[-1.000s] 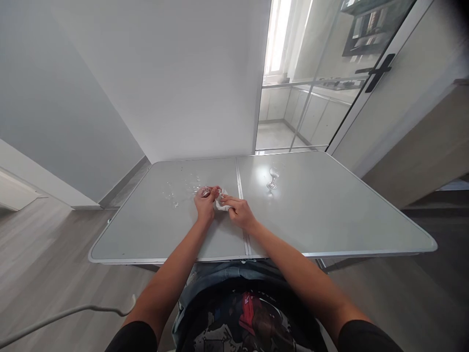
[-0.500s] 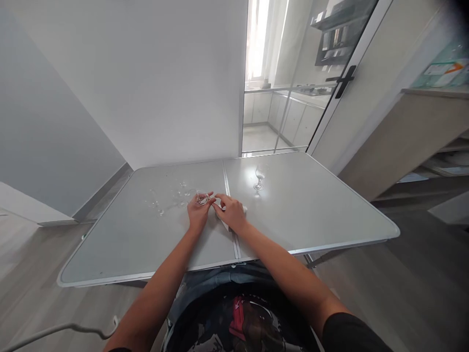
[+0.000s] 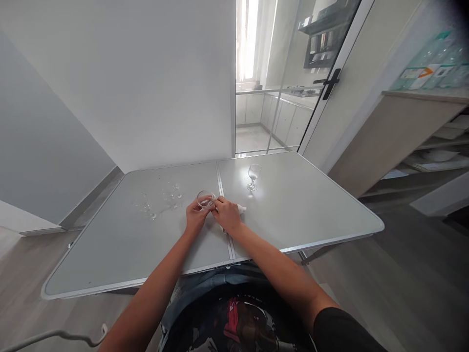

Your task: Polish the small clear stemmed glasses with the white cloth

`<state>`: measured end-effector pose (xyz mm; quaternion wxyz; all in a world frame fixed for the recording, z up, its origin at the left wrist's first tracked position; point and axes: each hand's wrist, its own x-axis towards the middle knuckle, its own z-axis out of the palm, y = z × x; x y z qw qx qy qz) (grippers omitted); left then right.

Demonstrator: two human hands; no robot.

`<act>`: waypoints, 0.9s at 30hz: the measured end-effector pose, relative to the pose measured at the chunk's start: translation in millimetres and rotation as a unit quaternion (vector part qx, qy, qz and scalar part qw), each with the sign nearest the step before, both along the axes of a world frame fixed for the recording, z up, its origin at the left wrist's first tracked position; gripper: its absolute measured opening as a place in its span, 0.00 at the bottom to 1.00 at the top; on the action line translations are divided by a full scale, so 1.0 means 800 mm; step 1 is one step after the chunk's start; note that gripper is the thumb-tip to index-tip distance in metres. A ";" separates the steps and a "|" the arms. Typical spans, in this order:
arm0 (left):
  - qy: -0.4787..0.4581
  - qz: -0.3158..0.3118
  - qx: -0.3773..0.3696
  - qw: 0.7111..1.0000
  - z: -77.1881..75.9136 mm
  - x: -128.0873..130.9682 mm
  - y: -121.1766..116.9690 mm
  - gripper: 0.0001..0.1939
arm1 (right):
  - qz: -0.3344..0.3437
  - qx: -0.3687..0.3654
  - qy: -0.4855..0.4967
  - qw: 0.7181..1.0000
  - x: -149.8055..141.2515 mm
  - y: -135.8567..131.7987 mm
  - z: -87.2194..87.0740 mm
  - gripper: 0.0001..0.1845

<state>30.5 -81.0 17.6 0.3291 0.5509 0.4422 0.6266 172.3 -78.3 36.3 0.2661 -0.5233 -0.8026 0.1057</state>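
Note:
A clear stemmed glass (image 3: 205, 199) is tilted in my left hand (image 3: 195, 216), whose fingers wrap round it, its round rim facing up and left. My right hand (image 3: 227, 215) is closed against the stem side of that glass, and a white cloth (image 3: 241, 209) pokes out from under it. How the right fingertips grip the cloth and stem is hidden. A second stemmed glass (image 3: 253, 177) stands upright to the right, beyond the table's seam. Left of my hands lie several clear glasses (image 3: 173, 193), hard to make out against the grey top.
Both hands work over the grey folding table (image 3: 293, 210), near its metal seam (image 3: 220, 181). A white wall (image 3: 176, 88) and a glass door (image 3: 271, 112) stand behind it. To the right is a shelf (image 3: 421, 98) with bottles; a pale cable (image 3: 62, 334) hangs at lower left.
The held glass has turned so its rim faces up more. My right hand has shifted over the cloth, covering most of it. The view has swung to the right.

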 end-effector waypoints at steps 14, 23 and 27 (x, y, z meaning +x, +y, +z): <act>0.020 0.021 -0.055 0.998 -0.022 0.000 0.011 0.17 | -0.314 0.017 0.077 0.946 0.210 0.068 0.028 0.16; 0.030 0.040 -0.099 0.994 -0.033 -0.005 0.019 0.15 | -0.316 -0.110 0.022 0.942 0.263 0.162 -0.009 0.07; 0.042 0.043 -0.099 0.993 -0.033 -0.005 0.018 0.14 | -0.301 -0.108 0.033 0.947 0.257 0.169 -0.027 0.09</act>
